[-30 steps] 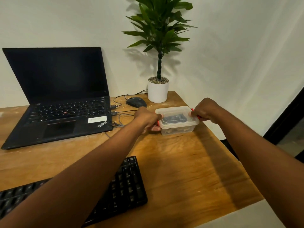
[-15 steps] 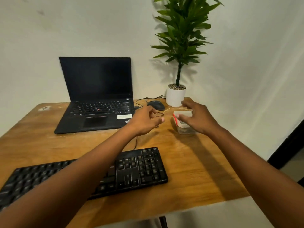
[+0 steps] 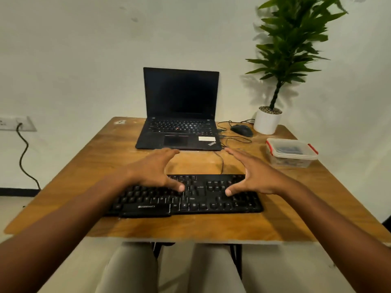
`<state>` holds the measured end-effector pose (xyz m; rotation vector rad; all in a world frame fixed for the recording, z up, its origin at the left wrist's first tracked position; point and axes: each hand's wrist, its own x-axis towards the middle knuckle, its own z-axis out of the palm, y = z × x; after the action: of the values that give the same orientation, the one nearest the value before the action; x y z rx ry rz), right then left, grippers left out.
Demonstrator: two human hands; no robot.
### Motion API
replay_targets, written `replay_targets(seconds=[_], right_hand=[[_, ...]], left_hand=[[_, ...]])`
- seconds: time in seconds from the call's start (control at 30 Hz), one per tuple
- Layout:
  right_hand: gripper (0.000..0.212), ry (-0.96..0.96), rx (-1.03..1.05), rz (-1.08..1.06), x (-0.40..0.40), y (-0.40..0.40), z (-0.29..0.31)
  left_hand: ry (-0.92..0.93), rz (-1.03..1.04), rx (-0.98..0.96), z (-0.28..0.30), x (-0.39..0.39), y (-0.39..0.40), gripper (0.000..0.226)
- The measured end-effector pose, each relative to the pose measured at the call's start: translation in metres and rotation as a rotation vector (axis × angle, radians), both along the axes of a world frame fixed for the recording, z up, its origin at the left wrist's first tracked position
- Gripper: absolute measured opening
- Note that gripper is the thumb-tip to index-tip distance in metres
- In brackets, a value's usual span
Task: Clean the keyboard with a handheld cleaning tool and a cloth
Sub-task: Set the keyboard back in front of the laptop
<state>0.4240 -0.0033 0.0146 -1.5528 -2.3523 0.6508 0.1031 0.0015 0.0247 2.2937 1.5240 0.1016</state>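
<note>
Two hands hang over the keyboard (image 3: pixel 190 197), fingers spread, holding nothing: left hand (image 3: pixel 152 170) over its middle, right hand (image 3: pixel 254 174) over its right end. The keyboard lies on the surface (image 3: pixel 296 204), directly beneath both palms. Past the fingertips sits a laptop (image 3: pixel 179 111). Beyond the right hand, a lidded box (image 3: pixel 292 153) waits, well apart.

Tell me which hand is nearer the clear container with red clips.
Right. The right hand hovers over the keyboard's right half, left of the container; the left hand is farther left.
</note>
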Motion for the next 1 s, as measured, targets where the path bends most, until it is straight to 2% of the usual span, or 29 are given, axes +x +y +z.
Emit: replay_targets(seconds=[0.1,0.23,0.4,0.6,1.0], right_hand=[[0.147,-0.117,-0.116,0.055,-0.008,-0.003,-0.009],[0.15,-0.206,-0.199,0.071,-0.006,-0.004,-0.016],[0.145,-0.209,-0.233,0.066,-0.001,-0.002,-0.021],[0.143,-0.213,-0.167,0.08,-0.001,0.007,-0.02],[0.14,-0.177,-0.139,0.042,-0.009,0.069,-0.012]], left_hand=[[0.107,-0.003,-0.136,-0.014,-0.042,-0.012,0.138],[0.212,-0.029,-0.241,-0.03,-0.078,-0.021,0.155],[0.188,-0.049,-0.186,-0.034,-0.085,-0.02,0.146],[0.137,-0.068,-0.16,-0.039,-0.091,-0.006,0.147],[0.077,-0.056,-0.176,-0.024,-0.094,0.069,0.143]])
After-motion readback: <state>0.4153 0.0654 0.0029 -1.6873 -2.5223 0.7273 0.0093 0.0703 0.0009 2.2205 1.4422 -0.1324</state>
